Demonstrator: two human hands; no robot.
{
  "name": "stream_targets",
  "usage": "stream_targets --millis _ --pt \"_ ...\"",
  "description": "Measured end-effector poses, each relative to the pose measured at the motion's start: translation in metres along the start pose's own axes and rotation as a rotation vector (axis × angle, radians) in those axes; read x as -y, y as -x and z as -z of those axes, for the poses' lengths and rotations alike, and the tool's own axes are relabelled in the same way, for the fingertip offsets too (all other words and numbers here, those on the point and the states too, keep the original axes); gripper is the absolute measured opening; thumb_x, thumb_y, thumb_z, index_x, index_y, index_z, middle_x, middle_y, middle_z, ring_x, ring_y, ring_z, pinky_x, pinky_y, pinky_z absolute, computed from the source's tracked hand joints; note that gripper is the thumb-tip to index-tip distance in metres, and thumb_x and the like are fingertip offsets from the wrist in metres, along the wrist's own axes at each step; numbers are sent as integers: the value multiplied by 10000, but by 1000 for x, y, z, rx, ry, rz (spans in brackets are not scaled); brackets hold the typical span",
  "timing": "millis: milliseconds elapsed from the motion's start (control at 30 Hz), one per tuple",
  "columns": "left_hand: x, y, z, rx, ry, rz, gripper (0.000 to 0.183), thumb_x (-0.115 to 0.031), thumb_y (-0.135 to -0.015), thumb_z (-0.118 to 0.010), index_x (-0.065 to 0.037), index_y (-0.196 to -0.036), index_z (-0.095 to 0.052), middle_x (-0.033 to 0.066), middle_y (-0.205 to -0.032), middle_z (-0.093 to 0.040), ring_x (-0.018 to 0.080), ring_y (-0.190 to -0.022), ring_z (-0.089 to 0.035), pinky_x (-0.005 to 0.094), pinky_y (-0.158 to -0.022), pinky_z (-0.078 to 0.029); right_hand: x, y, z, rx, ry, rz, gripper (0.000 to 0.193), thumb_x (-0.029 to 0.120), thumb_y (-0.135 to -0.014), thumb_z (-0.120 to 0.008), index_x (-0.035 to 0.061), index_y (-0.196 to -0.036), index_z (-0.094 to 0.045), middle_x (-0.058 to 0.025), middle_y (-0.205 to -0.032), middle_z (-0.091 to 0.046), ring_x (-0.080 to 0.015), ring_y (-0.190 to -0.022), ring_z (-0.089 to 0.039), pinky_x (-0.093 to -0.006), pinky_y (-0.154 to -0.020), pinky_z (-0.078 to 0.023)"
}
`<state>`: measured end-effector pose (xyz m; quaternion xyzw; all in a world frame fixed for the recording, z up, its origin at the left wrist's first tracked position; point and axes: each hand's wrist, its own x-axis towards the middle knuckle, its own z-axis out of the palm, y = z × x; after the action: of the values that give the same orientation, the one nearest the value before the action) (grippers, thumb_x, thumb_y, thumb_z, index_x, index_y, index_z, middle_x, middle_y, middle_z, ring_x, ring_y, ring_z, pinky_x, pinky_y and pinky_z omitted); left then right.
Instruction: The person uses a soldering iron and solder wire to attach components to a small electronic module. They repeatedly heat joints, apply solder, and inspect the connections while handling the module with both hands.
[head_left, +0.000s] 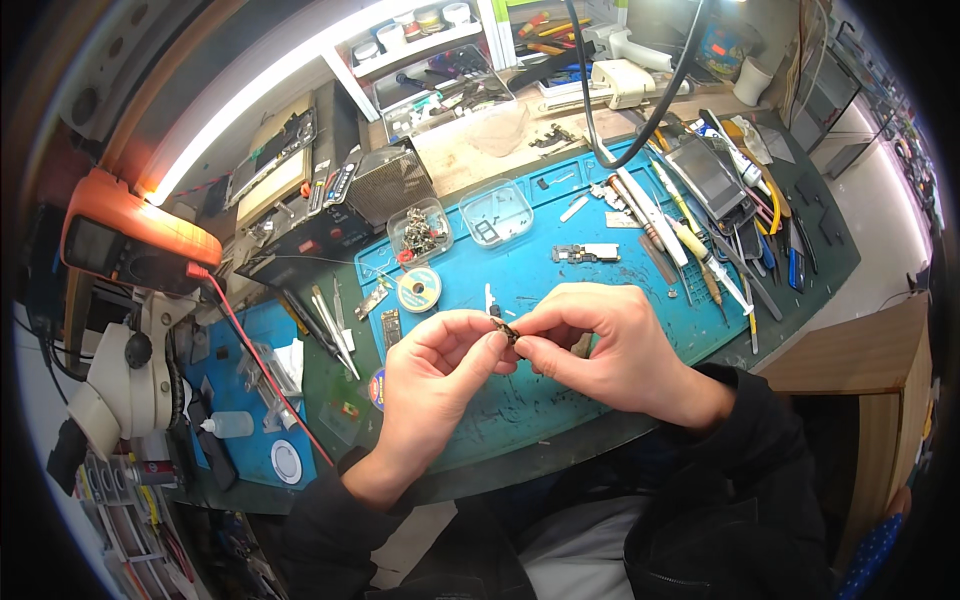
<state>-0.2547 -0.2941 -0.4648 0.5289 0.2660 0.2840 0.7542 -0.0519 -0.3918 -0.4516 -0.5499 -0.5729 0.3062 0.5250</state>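
Note:
Over the front part of the blue work mat, my two hands meet around a small dark part with a golden tint. Its exact kind is too small to make out. My left hand pinches one end between thumb and forefinger. From the other side, the thumb and forefinger of my right hand grip it too. Just beyond the fingertips lies a small black-and-white piece on the mat. A circuit board with a silvery shield rests farther back to the right.
A solder wire spool, a box of small metal parts and a clear plastic box stand left of centre. Pens and tools crowd the right. An orange multimeter with a red lead hangs at left, above a microscope.

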Motion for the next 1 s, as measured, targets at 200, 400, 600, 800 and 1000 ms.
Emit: stream_targets --millis 200,400,600,800,1000 --pt "-1 2 -2 4 -42 -68 191 -18 -1049 -745 53 -1221 -704 127 -1134 -794 168 -986 -781 312 -905 -651 -5 1 -2 -27 -25 58 125 81 -943 -798 17 -1048 -820 -104 -927 -805 -207 -792 -774 -310 -636 -578" --pt "-3 3 -2 10 -74 -83 172 -8 -1046 -744 51 -1204 -707 131 -1125 -798 167 -987 -783 308 -903 -650 -4 1 -1 -19 -24 70 112 63 -940 -797 15 -1038 -819 -101 -926 -803 -207 -786 -769 -310 -628 -568" --pt "-5 2 -2 28 -58 -82 166 -2 -1047 -739 49 -1202 -706 134 -1119 -800 164 -986 -781 307 -902 -647 -3 1 0 -23 -18 108 102 62 -938 -801 18 -1028 -818 -100 -923 -801 -223 -792 -768 -319 -636 -572" --pt "-7 2 -5 -4 -87 -35 123 7 -1049 -715 35 -1165 -683 124 -1091 -769 200 -935 -778 345 -895 -646 -4 1 1 3 7 136 130 -18 -937 -804 -24 -1067 -816 -103 -946 -809 -130 -789 -776 -252 -663 -606" --pt "-5 2 -2 45 -2 -45 145 -1 -1050 -724 42 -1186 -697 89 -1089 -777 129 -972 -750 284 -913 -619 0 1 0 35 -58 98 112 -30 -953 -787 -38 -1063 -805 -111 -958 -805 -149 -826 -806 -256 -713 -639"
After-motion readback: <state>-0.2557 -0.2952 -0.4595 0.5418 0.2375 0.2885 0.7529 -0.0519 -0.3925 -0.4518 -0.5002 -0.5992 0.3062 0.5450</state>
